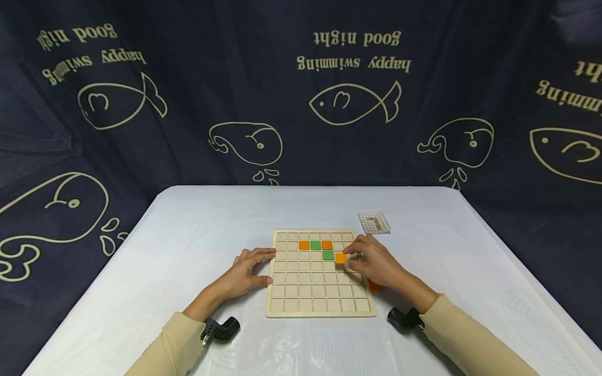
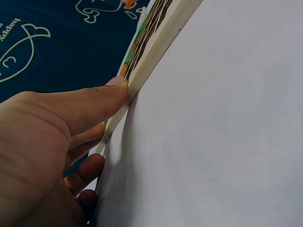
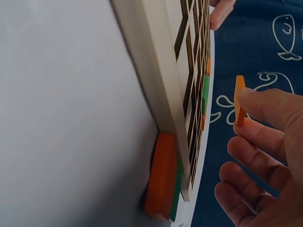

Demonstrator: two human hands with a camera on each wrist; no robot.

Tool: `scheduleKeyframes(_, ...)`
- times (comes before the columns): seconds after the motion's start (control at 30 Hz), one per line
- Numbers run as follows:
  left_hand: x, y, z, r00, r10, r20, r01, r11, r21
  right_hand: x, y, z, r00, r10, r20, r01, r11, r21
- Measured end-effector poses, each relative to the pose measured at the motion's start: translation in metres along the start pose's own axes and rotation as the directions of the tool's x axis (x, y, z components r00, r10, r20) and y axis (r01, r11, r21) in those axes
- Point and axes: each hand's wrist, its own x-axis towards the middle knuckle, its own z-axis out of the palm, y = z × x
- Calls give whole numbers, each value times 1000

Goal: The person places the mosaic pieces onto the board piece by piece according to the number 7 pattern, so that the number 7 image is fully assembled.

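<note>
A wooden grid board (image 1: pixel 305 308) lies on the table, with orange and green square tiles set in some of its upper cells. My right hand (image 1: pixel 376 261) pinches an orange tile (image 1: pixel 340 258) between thumb and index finger, over the right part of the board. In the right wrist view, that orange tile (image 3: pixel 240 100) is held edge-on above the board, the other fingers loosely bent. At the board's left edge rests my left hand (image 1: pixel 244 274), its thumb and fingertips touching the rim. The left wrist view shows the thumb (image 2: pixel 104 101) against the board's side.
An orange tile (image 3: pixel 161 177) and a green tile (image 3: pixel 176 194) lie on the table along the board's right edge, partly under my right hand in the head view. Behind the board is a small pattern card (image 1: pixel 374 223) with a printed coloured grid. A dark curtain hangs behind the table.
</note>
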Motion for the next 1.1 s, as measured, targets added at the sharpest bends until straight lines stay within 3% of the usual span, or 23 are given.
scheduleKeyframes(0.27,0,1,0,1000,-9,4,9,1000,-8,1,-6,5,999,-23,-31,23,1000,2)
scheduleKeyframes(0.7,0,2,0,1000,-11,5,11,1000,-10,3,-14,8,999,-36,-1,36,999,28)
scheduleKeyframes(1.1,-1,0,-1,1000,-12,9,13,999,-35,6,-14,15,998,-59,-12,59,998,-10)
